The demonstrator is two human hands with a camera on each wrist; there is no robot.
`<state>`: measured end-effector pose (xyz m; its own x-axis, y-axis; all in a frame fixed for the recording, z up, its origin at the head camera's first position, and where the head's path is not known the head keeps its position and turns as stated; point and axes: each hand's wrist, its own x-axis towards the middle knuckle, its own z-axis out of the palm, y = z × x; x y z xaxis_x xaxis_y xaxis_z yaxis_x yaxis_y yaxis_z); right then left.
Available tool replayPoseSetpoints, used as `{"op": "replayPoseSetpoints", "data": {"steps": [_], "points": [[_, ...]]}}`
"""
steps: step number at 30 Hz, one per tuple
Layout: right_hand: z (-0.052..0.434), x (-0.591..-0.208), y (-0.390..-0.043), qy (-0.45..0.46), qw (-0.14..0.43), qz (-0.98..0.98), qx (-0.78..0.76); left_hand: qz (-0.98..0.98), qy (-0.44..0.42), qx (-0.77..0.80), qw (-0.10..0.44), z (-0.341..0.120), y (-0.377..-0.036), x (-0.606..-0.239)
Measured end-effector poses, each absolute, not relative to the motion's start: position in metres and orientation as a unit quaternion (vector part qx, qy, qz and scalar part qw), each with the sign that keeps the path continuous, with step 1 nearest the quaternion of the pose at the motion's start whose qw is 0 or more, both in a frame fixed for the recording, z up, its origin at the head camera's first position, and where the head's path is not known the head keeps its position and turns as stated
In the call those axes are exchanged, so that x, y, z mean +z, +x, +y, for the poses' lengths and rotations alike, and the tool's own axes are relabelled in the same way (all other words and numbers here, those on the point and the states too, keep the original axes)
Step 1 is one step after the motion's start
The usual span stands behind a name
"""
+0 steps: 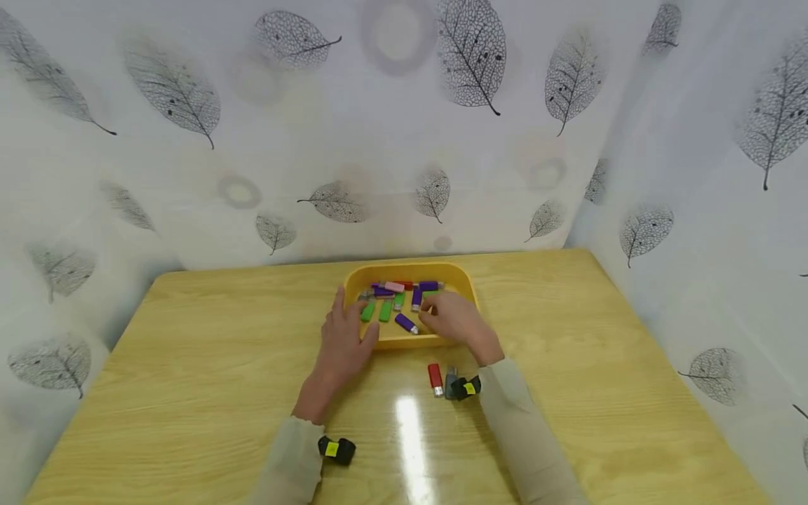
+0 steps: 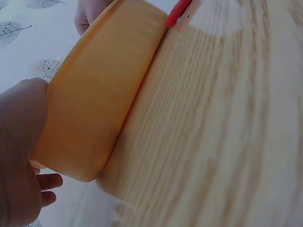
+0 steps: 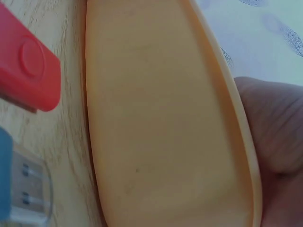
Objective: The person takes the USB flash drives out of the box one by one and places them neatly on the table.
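Observation:
A shallow yellow tray [image 1: 404, 343] stands near the table's back edge with several USB flash drives in it. My left hand [image 1: 344, 340] lies over the tray's front left corner, its fingers and thumb spread across the rim. Inside the tray's right half, my right hand [image 1: 453, 317] has its fingers curled down and its thumb close to the index finger; I cannot tell whether something is between them. A purple flash drive [image 1: 407, 323] lies just left of those fingertips. Green flash drives [image 1: 386, 311] rest nearer the left hand, and a pink one [image 1: 394, 287] lies farther back.
In front of the tray, a red flash drive [image 1: 435, 379] and a grey-blue one [image 1: 451, 384] lie on the wooden table [image 1: 221, 379], beside the right wrist's camera. A leaf-patterned cloth [image 1: 379, 140] hangs behind the table and along its sides.

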<state>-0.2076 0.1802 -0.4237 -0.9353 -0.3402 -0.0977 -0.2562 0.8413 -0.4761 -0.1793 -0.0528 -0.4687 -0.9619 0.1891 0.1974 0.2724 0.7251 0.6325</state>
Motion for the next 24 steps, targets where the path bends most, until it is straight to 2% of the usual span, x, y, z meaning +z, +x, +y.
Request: {"op": "replayPoseSetpoints", "data": {"steps": [5,14,24], "points": [[0.18,-0.424,-0.205,-0.117,0.073,0.965,-0.224,-0.922,-0.143,-0.356,0.045,-0.052,-0.179,-0.469],[0.171,-0.435,-0.216,-0.218,0.081,0.933,-0.274,-0.925,-0.131,-0.35,0.07,-0.06,-0.176,-0.47],[0.175,-0.437,-0.216,-0.227,0.107,0.924,-0.288,-0.925,-0.129,-0.351,0.061,-0.059,-0.175,-0.467]]}}
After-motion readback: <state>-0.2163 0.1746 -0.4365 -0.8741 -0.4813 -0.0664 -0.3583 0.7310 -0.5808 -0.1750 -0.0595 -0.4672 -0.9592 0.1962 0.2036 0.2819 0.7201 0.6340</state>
